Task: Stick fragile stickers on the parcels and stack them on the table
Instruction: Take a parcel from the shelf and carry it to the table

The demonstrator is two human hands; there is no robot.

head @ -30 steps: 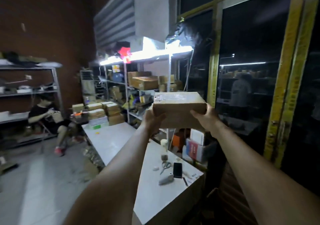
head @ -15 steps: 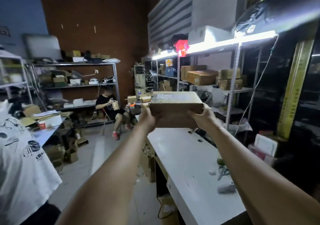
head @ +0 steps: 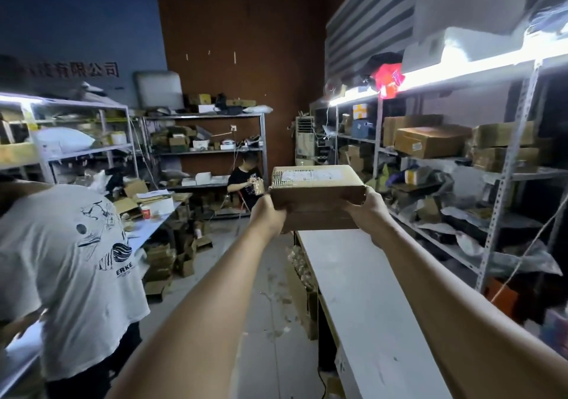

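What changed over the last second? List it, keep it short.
The view swung left: the dark window dropped out of sight and a person in a white T-shirt came into view at left. Nothing was taken hold of or let go. The left hand and right hand still grip the parcel by its ends, level, label up, held out ahead.

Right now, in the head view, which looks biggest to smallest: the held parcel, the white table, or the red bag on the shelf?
1. white table
2. parcel
3. red bag
The bag sits farther away, so its real size is unsure.
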